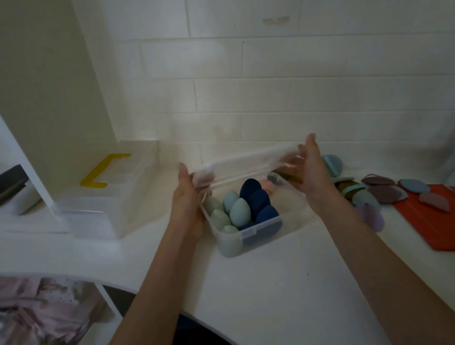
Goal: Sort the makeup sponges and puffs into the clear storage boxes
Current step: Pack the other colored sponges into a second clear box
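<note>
While the puffs (385,188) wait on the right, the sponges (248,206) already sit in a box (248,233).

Both hands hold a clear lid (245,163) above the box, so I think closing it comes next. Left hand (188,201) curls its fingers round the left end; right hand (308,168) grips the right end, fingers under, thumb on top. Arms reach forward. Another box (107,213) waits at left, likely for the puffs.

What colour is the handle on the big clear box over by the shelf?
Yellow. The handle lies on the lid of the large clear box, seen in the head view.
</note>
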The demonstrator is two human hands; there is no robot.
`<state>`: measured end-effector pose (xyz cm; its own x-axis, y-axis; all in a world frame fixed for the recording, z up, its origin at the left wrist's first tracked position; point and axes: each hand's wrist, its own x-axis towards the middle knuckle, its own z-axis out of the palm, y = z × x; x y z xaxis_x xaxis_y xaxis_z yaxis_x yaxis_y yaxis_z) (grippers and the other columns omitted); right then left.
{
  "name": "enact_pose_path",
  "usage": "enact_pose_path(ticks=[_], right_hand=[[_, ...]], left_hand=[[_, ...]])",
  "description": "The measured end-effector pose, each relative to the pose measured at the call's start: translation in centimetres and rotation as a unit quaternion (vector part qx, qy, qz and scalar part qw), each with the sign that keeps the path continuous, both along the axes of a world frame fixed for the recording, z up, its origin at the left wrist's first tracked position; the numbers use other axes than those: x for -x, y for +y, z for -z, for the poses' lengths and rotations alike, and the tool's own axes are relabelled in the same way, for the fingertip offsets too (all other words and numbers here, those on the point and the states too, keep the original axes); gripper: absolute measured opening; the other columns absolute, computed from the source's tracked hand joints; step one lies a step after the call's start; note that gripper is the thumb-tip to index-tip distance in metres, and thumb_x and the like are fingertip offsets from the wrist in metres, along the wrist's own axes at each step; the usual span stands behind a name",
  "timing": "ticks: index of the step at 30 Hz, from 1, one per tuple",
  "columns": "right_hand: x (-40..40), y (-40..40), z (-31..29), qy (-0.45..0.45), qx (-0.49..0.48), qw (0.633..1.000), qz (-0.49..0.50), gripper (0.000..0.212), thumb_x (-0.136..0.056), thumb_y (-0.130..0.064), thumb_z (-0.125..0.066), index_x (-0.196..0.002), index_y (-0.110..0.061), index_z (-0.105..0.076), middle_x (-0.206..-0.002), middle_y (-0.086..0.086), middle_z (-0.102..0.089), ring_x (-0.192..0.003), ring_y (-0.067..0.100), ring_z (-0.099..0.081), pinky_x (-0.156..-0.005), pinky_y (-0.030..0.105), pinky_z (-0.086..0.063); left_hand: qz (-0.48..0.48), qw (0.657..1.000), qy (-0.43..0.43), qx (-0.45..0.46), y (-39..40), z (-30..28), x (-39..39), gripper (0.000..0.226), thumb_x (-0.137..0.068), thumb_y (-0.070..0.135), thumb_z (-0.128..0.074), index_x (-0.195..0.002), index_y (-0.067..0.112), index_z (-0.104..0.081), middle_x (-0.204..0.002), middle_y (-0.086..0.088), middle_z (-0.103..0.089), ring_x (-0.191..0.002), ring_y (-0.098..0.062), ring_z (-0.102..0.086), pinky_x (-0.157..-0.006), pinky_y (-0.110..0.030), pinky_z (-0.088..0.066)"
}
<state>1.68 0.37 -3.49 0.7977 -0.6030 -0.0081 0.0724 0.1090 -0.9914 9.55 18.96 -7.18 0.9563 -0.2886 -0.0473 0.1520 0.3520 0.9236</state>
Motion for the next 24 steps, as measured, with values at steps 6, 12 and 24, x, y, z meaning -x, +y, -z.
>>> enact_pose_path(ticks=[6, 12, 24], right_hand=[[1.2, -2.4, -1.0, 0.157, 0.194, 0.956, -0.152, 0.036, -0.093, -0.039, -0.055, -0.07, -0.013, -0.063, -0.089, 0.003, -0.066, -0.086, 0.016, -0.061, -0.073, 0.02, -0.047], [1.7, -0.5, 1.0, 0.191, 0.3, 0.928, -0.112, 0.039, -0.083, -0.043, -0.066, -0.108, -0.019, -0.048, -0.102, -0.001, -0.054, -0.09, 0.018, -0.06, -0.077, 0.036, -0.051], [2.5, 0.0, 1.8, 0.153, 0.475, 0.856, 0.133, 0.015, -0.091, -0.029, -0.059, -0.084, -0.017, -0.055, -0.09, 0.008, -0.065, -0.085, 0.026, -0.06, -0.071, 0.031, -0.043]], left_hand=[[0.093, 0.995, -0.03, -0.011, -0.4, 0.3, 1.1, 0.01, -0.072, 0.022, -0.072, -0.079, 0.015, -0.071, -0.087, -0.003, -0.069, -0.088, -0.024, -0.06, -0.081, -0.032, -0.048], [0.08, 0.996, -0.021, -0.027, 0.3, 1.1, 2.0, 0.015, -0.07, 0.015, -0.074, -0.084, 0.015, -0.07, -0.087, -0.016, -0.066, -0.084, -0.028, -0.061, -0.083, -0.041, -0.05], [0.063, 0.937, -0.279, -0.201, 2.2, 2.7, 7.9, 0.059, -0.068, 0.056, -0.064, -0.12, 0.034, -0.048, -0.138, 0.007, -0.043, -0.125, -0.005, -0.041, -0.105, -0.023, -0.034]])
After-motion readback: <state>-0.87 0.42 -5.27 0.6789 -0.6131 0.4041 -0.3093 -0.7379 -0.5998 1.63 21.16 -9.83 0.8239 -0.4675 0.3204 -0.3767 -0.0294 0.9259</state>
